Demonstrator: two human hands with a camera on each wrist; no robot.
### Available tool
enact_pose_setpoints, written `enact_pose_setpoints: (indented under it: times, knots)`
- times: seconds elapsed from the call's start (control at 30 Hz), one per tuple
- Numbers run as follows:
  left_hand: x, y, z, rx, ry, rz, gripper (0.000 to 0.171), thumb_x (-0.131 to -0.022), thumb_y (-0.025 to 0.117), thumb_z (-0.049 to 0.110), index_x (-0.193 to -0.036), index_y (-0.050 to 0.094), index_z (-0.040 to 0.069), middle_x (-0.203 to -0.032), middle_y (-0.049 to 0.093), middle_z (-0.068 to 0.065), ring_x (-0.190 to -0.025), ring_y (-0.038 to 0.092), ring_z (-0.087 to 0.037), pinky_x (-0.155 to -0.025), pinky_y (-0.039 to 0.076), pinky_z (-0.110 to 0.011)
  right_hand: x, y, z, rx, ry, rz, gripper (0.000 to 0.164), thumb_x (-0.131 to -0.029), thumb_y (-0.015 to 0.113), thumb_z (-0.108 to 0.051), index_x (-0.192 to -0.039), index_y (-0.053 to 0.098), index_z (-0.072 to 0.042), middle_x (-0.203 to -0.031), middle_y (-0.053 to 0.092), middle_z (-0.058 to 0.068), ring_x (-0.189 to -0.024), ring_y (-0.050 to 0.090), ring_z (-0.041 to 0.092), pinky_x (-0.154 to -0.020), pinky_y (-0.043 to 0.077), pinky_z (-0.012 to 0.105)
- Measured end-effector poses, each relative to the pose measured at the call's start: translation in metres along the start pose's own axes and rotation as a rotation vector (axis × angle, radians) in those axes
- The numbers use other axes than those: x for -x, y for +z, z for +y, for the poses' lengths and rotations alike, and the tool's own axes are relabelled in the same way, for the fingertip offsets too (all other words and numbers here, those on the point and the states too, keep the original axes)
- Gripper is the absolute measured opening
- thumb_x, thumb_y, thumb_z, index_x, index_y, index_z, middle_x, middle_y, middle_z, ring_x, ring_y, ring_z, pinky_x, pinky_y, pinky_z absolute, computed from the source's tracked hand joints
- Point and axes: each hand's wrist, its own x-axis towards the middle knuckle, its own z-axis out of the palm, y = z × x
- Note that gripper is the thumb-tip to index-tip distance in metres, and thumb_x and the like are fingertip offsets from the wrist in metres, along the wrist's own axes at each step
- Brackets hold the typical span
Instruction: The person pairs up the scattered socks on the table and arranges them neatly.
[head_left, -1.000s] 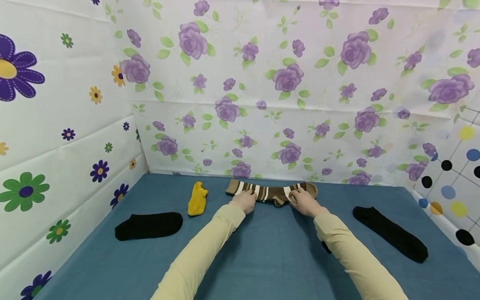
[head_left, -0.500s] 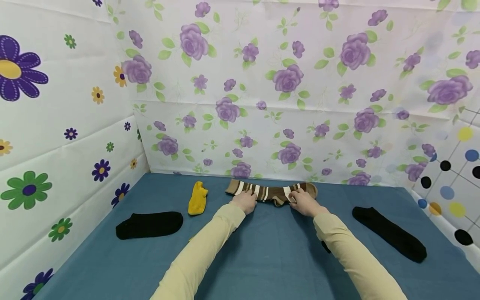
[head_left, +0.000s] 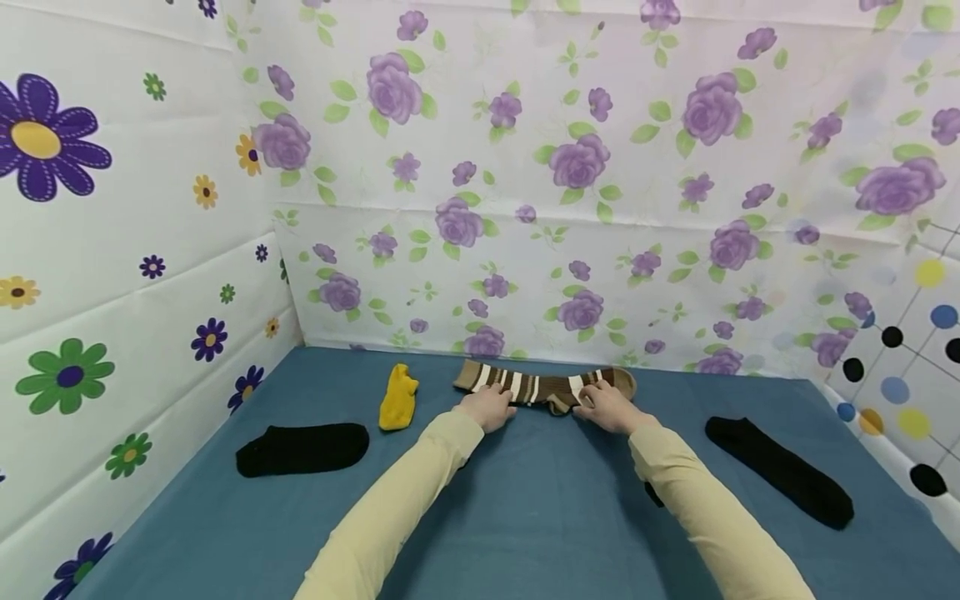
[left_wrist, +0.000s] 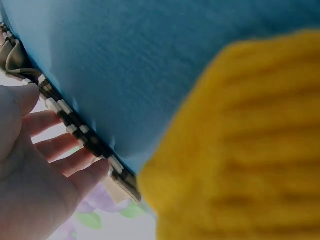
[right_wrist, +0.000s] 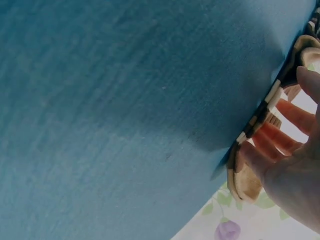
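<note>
A brown sock with white and tan stripes (head_left: 542,388) lies lengthwise along the back of the blue surface, its tan heel bulging towards me. My left hand (head_left: 486,408) touches the cuff half; in the left wrist view that hand (left_wrist: 45,170) has loosely bent fingers along the sock and the thumb apart. On the toe half rests my right hand (head_left: 609,408). The right wrist view shows its fingers (right_wrist: 270,140) against the sock, thumb clear of them. Neither hand pinches the fabric.
A yellow sock (head_left: 397,398) lies left of the striped one, looming large as ribbed knit in the left wrist view. Black socks lie at left (head_left: 303,450) and right (head_left: 780,473). A flowered sheet (head_left: 525,208) rises behind the blue cloth (head_left: 555,517).
My left hand has shifted very slightly left and its fingers look a little straighter. My right hand and the striped sock stay in place; the head view has turned slightly.
</note>
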Motion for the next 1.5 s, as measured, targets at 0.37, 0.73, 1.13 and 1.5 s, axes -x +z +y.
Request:
enact_pose_setpoints:
  times: [0.37, 0.73, 1.13, 1.5]
  knots:
    - [0.012, -0.004, -0.007, 0.078, 0.051, 0.032, 0.041, -0.097, 0.038, 0.034, -0.128, 0.048, 0.008, -0.127, 0.043, -0.013, -0.116, 0.041, -0.027, -0.086, 0.039, -0.039, 0.015, -0.005, 0.008, -0.099, -0.027, 0.048, 0.044, -0.092, 0.054, -0.025, -0.122, 0.047, 0.006, -0.121, 0.038, 0.029, -0.104, 0.045, 0.038, -0.078, 0.039, 0.048]
    - [0.027, -0.018, -0.002, 0.091, 0.152, 0.135, 0.038, -0.098, 0.039, 0.032, -0.121, 0.053, 0.006, -0.111, 0.051, -0.010, -0.101, 0.049, -0.024, -0.082, 0.041, -0.035, 0.027, -0.021, -0.009, -0.133, -0.074, 0.121, 0.046, -0.092, 0.055, -0.025, -0.126, 0.044, 0.004, -0.125, 0.038, 0.026, -0.114, 0.038, 0.039, -0.084, 0.036, 0.051]
    - [0.056, -0.036, 0.000, 0.042, 0.214, 0.215, 0.038, -0.097, 0.037, 0.037, -0.121, 0.053, 0.010, -0.108, 0.051, -0.006, -0.098, 0.049, -0.020, -0.075, 0.042, -0.033, 0.039, -0.031, -0.029, -0.145, -0.145, 0.195, 0.044, -0.091, 0.056, -0.028, -0.124, 0.046, -0.001, -0.119, 0.046, 0.019, -0.109, 0.043, 0.033, -0.082, 0.038, 0.047]
    - [0.076, -0.045, -0.006, -0.060, 0.272, 0.333, 0.034, -0.097, 0.040, 0.035, -0.115, 0.055, 0.010, -0.105, 0.049, -0.006, -0.091, 0.048, -0.019, -0.070, 0.043, -0.031, 0.042, -0.032, -0.058, -0.266, -0.183, 0.224, 0.051, -0.090, 0.055, -0.034, -0.128, 0.044, -0.001, -0.122, 0.045, 0.017, -0.110, 0.043, 0.031, -0.085, 0.038, 0.046]
